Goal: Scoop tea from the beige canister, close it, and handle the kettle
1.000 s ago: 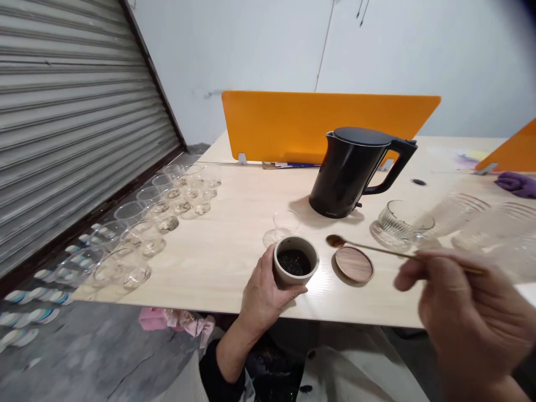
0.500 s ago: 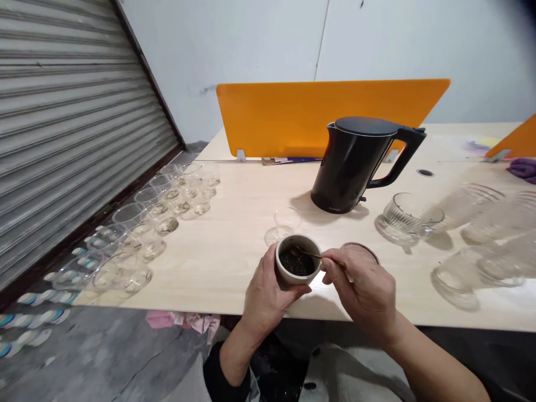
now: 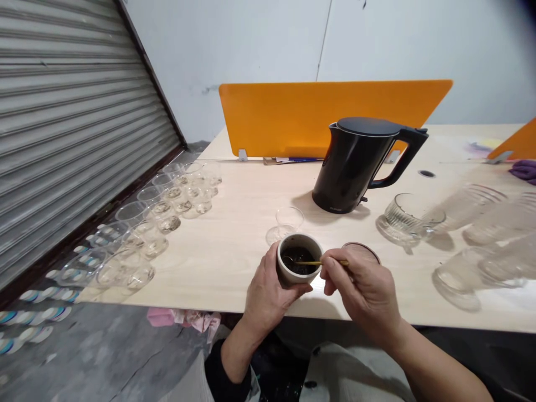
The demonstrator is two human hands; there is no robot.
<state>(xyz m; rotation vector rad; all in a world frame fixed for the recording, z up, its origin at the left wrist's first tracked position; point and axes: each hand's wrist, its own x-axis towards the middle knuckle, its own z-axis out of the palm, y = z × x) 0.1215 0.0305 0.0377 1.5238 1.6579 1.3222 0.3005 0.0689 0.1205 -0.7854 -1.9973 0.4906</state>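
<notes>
Spoon (image 3: pixel 312 262) pinched in right hand (image 3: pixel 362 290), long axis roughly level, left-right; bowl end points left, dipped in dark leaves inside ceramic jar (image 3: pixel 298 266). Left hand (image 3: pixel 268 293) wraps jar at near table (image 3: pixel 226 245) edge. Wooden lid (image 3: pixel 363 250) just right.

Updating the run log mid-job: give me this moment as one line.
left hand: grips cup | right hand: holds spoon, bowl in cup's dark contents | lid: on table behind right hand | kettle: closed, upright

Both hands are bare; a dark sleeve (image 3: pixel 228 374) covers the left forearm, over pale trousers (image 3: pixel 355 379).
</notes>
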